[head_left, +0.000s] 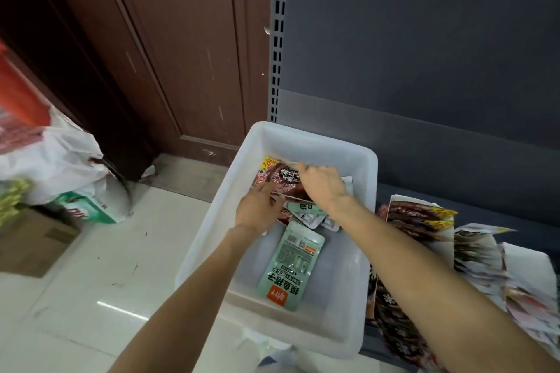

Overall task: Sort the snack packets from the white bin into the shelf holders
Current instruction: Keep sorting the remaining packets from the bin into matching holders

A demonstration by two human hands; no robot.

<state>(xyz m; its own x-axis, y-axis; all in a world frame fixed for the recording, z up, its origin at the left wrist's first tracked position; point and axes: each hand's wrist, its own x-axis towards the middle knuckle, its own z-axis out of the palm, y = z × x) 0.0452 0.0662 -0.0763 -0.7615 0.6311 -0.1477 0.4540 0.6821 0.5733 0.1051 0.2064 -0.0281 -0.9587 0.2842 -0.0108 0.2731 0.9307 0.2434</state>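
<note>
We see even indoor light, a glare streak on the floor tiles (122,310), motion-blurred edges and wide-angle bending.

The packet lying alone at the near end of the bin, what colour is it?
Pale green packet with an orange logo patch, seen in the head view.

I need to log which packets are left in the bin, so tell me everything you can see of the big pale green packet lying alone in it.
The pale green packet is a flat, glossy plastic pouch with rounded corners, lying on the floor of the white bin, nearer the person than the other packets. It looks sealed and unopened. Dark printed characters, an orange logo square at its near end and a label panel at its far end show. Neither hand touches it; its far end reaches the packet pile, though contact is unclear.
</note>
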